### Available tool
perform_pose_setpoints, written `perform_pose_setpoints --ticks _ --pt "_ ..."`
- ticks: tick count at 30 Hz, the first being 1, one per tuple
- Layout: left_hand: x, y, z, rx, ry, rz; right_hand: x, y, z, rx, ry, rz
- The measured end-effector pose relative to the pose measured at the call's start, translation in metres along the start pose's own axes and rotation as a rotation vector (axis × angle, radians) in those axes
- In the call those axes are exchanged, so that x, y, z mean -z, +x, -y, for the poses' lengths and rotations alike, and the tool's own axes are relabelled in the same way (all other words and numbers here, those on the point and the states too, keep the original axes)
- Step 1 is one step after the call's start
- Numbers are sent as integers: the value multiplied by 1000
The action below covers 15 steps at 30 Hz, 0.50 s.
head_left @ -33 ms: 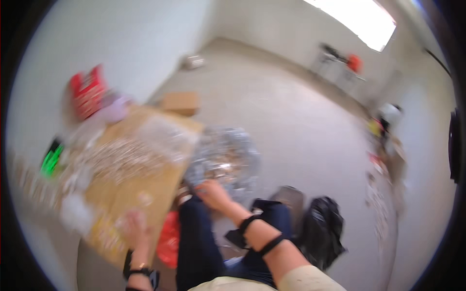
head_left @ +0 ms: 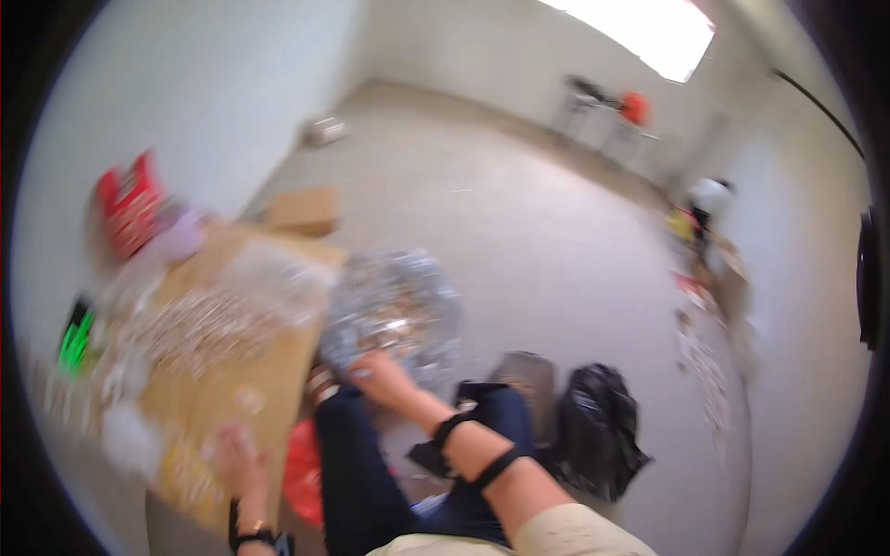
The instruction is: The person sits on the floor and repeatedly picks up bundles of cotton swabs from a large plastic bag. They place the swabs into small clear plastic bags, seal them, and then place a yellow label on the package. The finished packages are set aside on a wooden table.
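Note:
My left hand is low over the near part of the wooden table, beside a yellow patch of small packets. Motion smears its fingers. My right hand is closed at the near rim of a clear plastic bag, which lies spread open on the floor with small tan pieces inside. A small pale bit shows at its fingertips, too small to name. On the table, past my left hand, is a heap of thin, light-brown pieces.
Clear plastic sheeting covers the table's far end, near a cardboard box. A red bag stands against the left wall. Right of my legs are a black plastic bag and a brown-grey container. A red bag hangs by my left leg.
The whole view has swung, so the room and table sit further left in the picture. Both hands keep nearly the same places, left at the table and right at the clear bag.

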<state>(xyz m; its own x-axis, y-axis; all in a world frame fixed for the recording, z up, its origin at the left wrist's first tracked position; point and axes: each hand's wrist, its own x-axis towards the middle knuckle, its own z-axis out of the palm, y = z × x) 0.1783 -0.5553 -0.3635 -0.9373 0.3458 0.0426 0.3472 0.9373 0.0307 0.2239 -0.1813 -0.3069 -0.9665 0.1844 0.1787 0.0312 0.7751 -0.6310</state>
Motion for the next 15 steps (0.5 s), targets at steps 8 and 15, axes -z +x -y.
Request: perform_pose_setpoints --ticks 8,15 --pt "-9 -10 40 -230 221 -101 74 -66 -48 -164 62 -297" --pt "7 27 32 -218 75 41 128 -117 -79 -376 139 -344"
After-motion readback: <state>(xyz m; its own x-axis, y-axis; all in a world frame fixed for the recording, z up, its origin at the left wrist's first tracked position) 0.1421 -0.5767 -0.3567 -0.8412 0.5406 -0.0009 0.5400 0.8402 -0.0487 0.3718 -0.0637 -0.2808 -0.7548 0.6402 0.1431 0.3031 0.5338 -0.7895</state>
